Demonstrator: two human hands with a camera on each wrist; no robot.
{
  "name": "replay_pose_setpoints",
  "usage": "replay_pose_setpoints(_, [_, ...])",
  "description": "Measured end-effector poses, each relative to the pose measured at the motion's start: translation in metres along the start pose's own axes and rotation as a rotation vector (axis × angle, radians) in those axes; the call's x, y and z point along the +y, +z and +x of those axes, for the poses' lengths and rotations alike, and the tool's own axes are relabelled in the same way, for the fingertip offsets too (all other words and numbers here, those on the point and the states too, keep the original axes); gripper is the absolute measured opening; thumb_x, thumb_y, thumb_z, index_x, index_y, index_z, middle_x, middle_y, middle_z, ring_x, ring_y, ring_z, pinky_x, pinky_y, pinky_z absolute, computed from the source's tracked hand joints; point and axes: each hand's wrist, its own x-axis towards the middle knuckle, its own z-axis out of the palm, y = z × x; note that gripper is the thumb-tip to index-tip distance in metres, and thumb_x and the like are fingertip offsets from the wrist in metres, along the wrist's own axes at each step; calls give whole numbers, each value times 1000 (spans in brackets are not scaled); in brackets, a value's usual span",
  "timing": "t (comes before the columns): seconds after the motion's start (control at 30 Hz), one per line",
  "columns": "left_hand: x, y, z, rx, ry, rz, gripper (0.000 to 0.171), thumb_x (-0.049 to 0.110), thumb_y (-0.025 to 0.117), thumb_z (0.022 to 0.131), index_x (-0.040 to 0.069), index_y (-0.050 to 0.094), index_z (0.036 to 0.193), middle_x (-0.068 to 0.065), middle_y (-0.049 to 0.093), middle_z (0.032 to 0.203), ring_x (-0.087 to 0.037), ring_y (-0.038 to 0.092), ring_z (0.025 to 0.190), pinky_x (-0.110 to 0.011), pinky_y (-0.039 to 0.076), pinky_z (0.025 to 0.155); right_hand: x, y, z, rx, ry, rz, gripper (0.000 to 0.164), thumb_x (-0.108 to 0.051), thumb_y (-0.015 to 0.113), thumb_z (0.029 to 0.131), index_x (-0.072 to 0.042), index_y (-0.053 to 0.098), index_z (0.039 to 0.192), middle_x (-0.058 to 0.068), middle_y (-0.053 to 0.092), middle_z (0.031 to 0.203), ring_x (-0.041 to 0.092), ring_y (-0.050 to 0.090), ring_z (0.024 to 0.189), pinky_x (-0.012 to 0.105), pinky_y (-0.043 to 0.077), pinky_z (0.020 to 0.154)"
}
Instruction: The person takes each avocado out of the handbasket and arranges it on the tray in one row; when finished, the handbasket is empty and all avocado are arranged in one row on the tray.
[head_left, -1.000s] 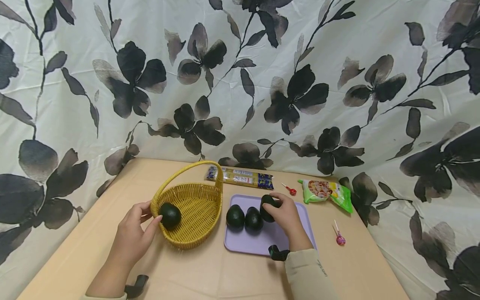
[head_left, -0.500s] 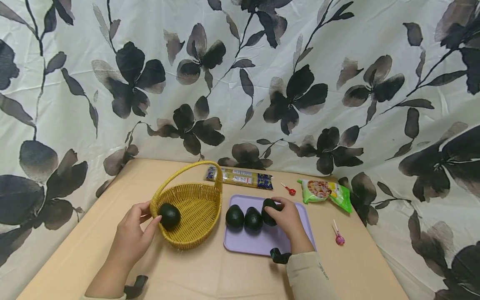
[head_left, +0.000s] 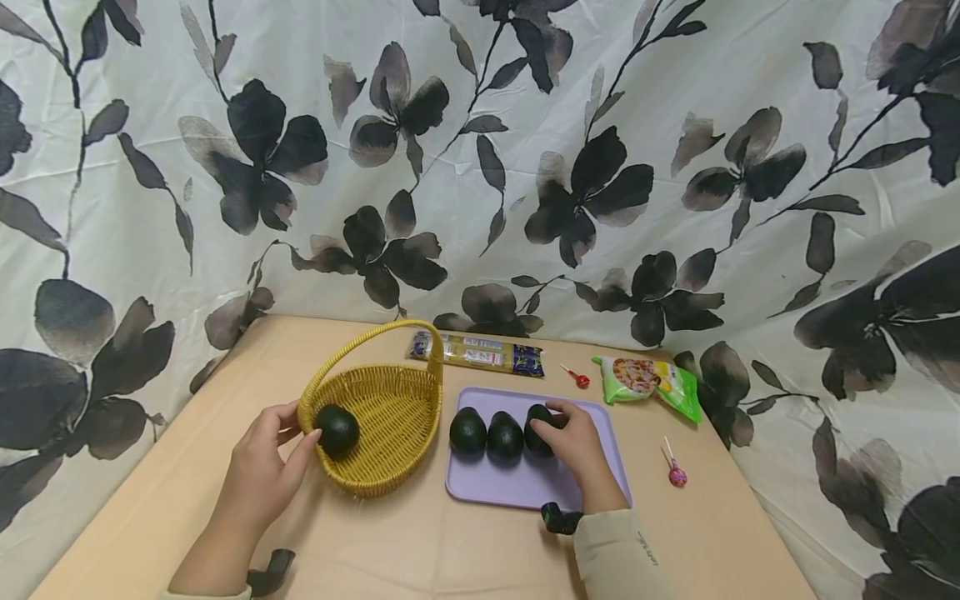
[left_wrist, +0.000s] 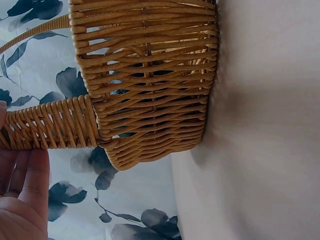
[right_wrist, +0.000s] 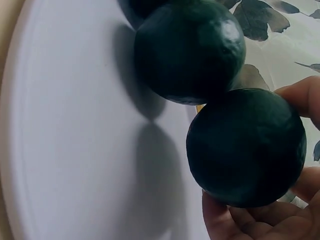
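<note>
My left hand (head_left: pixel 264 467) grips the yellow wicker basket (head_left: pixel 382 475) where its handle meets the left rim; fingers and thumb lie around that handle base (left_wrist: pixel 55 122) in the left wrist view. Inside the basket, against its left side, rests one dark green avocado (head_left: pixel 337 431). My right hand (head_left: pixel 579 442) holds another avocado (right_wrist: pixel 245 147) between thumb and fingers over the purple tray (head_left: pixel 495 493). Two more avocados, a left one (head_left: pixel 468 432) and a middle one (head_left: pixel 506 438), stand on the tray beside it. Whether the held avocado touches the tray I cannot tell.
Behind the tray lies a long blue-and-gold packet (head_left: pixel 480 353). A red lollipop (head_left: pixel 581 381) and a green snack bag (head_left: pixel 648 383) are at the back right, with a pink lollipop (head_left: pixel 677 477) right of the tray. A floral cloth (head_left: pixel 480 167) hangs behind the table.
My right hand has shifted slightly right and toward me with its avocado, which now sits lower beside the middle one. The left hand and basket have stayed in place.
</note>
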Motion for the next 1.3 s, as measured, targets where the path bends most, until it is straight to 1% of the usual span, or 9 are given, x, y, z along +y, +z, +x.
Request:
replay_pose_setpoints(0.27, [-1, 0, 0, 7, 6, -4, 46, -3, 78, 86, -6, 54, 125, -18, 65, 121, -36, 69, 104, 9, 33, 96, 8, 3, -1, 8, 6, -14, 53, -28, 80, 87, -3, 66, 132, 19, 72, 112, 30, 67, 102, 40, 62, 83])
replay_pose_setpoints(0.43, [-1, 0, 0, 7, 6, -6, 46, -3, 78, 86, -6, 54, 125, -18, 65, 121, -36, 69, 104, 9, 34, 96, 14, 5, -3, 17, -13, -24, 51, -28, 80, 85, -1, 68, 126, 18, 74, 104, 27, 67, 96, 35, 61, 78])
replay_pose_setpoints(0.53, [0, 0, 0, 12, 10, -8, 47, -4, 79, 85, -6, 54, 125, -18, 65, 120, -36, 69, 103, 9, 35, 96, 13, 6, -5, 21, -17, -31, 49, -28, 80, 86, -1, 69, 125, 16, 74, 102, 26, 67, 93, 34, 60, 78])
replay_pose_setpoints(0.7, [1, 0, 1, 15, 11, -8, 48, -5, 80, 84, -6, 54, 124, -18, 65, 119, -37, 69, 103, 8, 35, 96, 11, 6, -7, 21, -17, -62, 48, -31, 78, 88, -1, 70, 125, 16, 74, 103, 26, 68, 94, 38, 60, 82])
replay_pose_setpoints(0.97, [1, 1, -1, 10, 8, -6, 48, -5, 80, 83, -6, 54, 124, -18, 65, 119, -36, 69, 103, 9, 35, 95, 14, 7, -7, 12, -33, -96, 43, -33, 75, 91, 0, 73, 119, 14, 75, 102, 26, 67, 95, 42, 59, 87])
replay_pose_setpoints(1.2, [0, 1, -1, 13, 9, -8, 48, -5, 79, 84, -6, 54, 125, -17, 65, 119, -36, 69, 103, 8, 36, 96, 16, 6, -8, 8, -31, -102, 50, -39, 74, 92, -1, 70, 125, 16, 75, 108, 28, 68, 101, 47, 58, 95])
replay_pose_setpoints(1.3, [1, 0, 0, 11, 9, -6, 48, -4, 79, 85, -6, 54, 125, -18, 65, 119, -37, 69, 104, 8, 35, 96, 16, 5, -9, 4, -24, -101, 52, -40, 74, 92, -2, 69, 128, 16, 75, 109, 28, 68, 103, 49, 57, 96])
